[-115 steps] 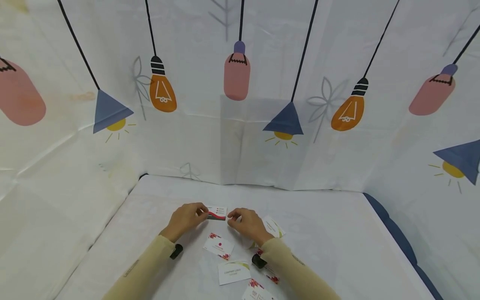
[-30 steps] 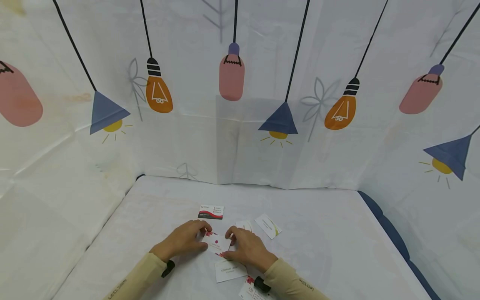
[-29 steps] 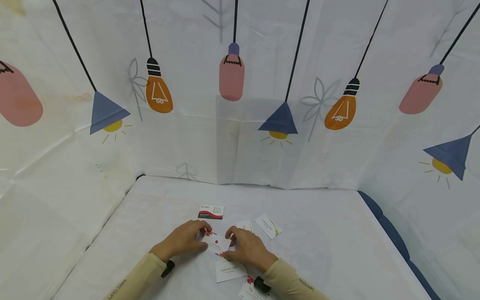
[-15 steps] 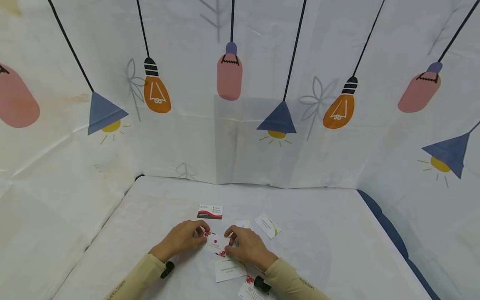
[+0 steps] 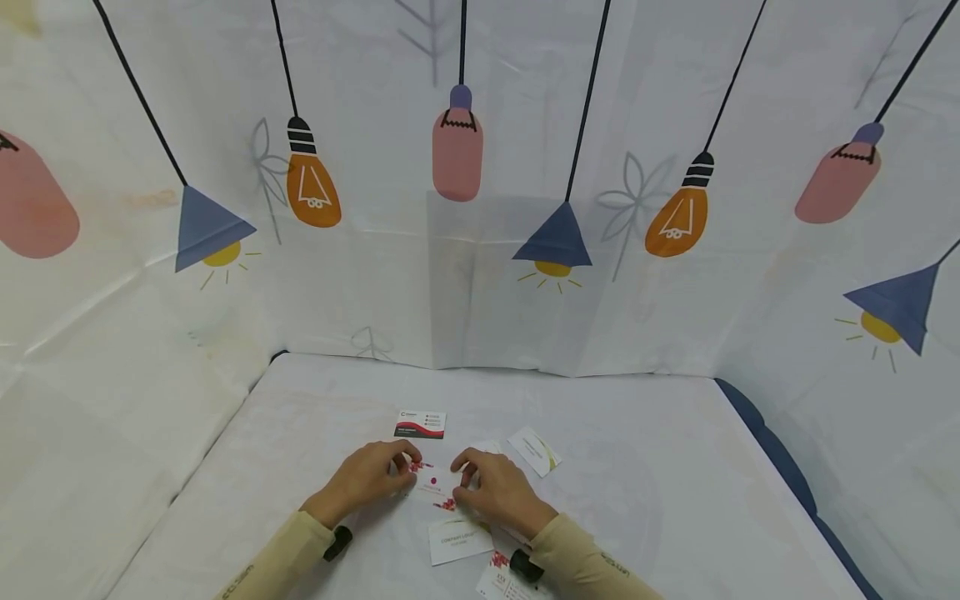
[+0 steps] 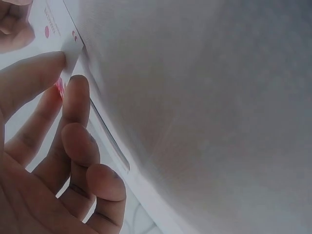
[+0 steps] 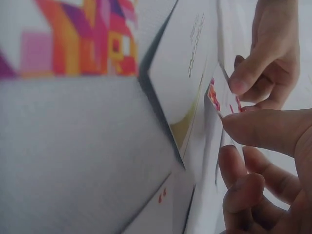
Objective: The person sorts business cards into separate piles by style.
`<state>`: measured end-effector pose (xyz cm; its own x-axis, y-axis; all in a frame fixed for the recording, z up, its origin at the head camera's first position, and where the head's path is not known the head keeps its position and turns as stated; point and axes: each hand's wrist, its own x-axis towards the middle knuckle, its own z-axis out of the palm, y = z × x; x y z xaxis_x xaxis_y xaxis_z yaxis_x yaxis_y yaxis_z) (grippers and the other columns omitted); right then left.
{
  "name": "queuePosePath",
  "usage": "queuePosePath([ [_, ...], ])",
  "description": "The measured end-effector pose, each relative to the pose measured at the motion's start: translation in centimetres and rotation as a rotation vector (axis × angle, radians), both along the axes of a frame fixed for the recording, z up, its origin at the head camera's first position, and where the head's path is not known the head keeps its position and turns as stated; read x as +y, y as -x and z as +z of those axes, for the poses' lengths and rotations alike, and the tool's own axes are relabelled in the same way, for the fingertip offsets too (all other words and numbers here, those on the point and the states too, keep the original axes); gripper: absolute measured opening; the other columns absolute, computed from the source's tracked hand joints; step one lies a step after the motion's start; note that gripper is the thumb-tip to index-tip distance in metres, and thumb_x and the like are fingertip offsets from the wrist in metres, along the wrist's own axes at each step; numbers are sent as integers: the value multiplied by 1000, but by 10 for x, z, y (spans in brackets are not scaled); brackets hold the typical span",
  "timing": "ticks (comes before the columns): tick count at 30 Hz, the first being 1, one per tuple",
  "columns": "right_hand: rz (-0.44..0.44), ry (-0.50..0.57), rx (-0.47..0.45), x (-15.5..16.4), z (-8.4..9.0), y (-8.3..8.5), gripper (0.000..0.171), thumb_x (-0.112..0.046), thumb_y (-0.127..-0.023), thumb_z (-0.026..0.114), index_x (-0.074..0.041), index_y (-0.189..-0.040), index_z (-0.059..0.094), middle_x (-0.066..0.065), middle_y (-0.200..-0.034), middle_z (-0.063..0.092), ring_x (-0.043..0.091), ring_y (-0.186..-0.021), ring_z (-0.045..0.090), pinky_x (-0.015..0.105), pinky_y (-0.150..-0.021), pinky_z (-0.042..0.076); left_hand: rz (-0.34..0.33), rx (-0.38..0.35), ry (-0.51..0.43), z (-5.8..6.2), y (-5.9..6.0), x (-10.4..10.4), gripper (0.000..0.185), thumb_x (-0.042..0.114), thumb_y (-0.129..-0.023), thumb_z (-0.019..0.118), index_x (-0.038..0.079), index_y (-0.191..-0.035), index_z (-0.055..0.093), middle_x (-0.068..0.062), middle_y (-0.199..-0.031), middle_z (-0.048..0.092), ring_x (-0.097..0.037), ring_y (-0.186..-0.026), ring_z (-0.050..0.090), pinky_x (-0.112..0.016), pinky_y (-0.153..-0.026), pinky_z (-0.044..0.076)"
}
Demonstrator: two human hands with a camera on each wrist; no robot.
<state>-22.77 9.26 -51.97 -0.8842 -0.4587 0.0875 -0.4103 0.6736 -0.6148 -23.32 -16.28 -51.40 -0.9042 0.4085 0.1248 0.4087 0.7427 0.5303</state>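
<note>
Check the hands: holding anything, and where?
Both hold one card with red corner marks: left hand pinches its left end, right hand its right end, just above the table.

A white cloth is covering the table [image 5: 637,500]. A card with a red and black wave [image 5: 420,424] is lying flat toward the far side, well apart from a white card with a green streak [image 5: 534,451] sitting askew to its right. Nearer the front edge, a white card with grey lettering [image 5: 459,542] is lying flat, and just beside it a card with red corners [image 5: 501,587] is running off the bottom of the head view. Behind the table a white backdrop [image 5: 480,275] is hanging, printed with orange bulbs, pink bulbs and blue lampshades on black cords.
</note>
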Motion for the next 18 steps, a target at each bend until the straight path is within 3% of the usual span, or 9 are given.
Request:
queuePosePath([
  [10, -6, 6, 8, 7, 4, 9, 28, -21, -85, 81, -23, -110, 69, -18, -83, 62, 2, -70, 55, 25, -65, 45, 18, 39, 6, 3, 6, 7, 23, 20, -87, 79, 23, -108, 70, 15, -80, 62, -4, -67, 51, -28, -62, 43],
  [18, -1, 51, 18, 17, 3, 20, 28, -19, -87, 80, -20, -113, 70, -16, -85, 64, 3, -70, 55, 25, -61, 45, 11, 113, -25, 5, 14, 15, 21, 15, -87, 78, 22, -105, 71, 16, -79, 62, -4, -71, 53, -29, -67, 44],
])
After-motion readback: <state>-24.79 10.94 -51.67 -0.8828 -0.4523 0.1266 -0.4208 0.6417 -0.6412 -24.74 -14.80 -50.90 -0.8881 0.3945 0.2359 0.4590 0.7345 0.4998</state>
